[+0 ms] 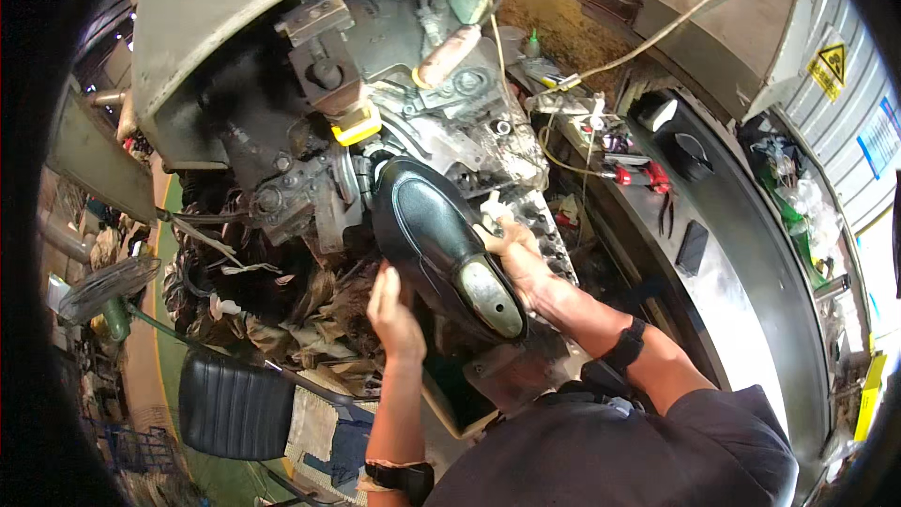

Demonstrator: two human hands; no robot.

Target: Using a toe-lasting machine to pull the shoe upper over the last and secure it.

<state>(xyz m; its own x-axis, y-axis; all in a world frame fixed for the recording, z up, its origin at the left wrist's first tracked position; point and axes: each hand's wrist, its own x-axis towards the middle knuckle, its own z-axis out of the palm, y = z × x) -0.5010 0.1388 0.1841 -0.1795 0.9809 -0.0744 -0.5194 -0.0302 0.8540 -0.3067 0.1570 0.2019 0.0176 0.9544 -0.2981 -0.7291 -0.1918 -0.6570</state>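
Observation:
A glossy black leather shoe (422, 211) sits on a last, toe up against the machine. At its heel opening shows the last's metal-plated top (489, 297), with a dark hole in it. Just left of the shoe is my left hand (395, 315), its fingers stretched out and nothing in them. My right hand (519, 258) is on the shoe's right side, thumb by the leather. Its bent fingers close around or beside a pale knob-like piece (492, 206); what they grip is unclear.
The greasy metal machine (324, 61) carries a yellow-tipped part (358, 126) above the toe. A curved metal bench (741, 291) on the right holds red-handled pliers (648, 176) and a dark phone-like block (692, 248). A black padded chair (230, 404) stands lower left, near heaped scraps (310, 324).

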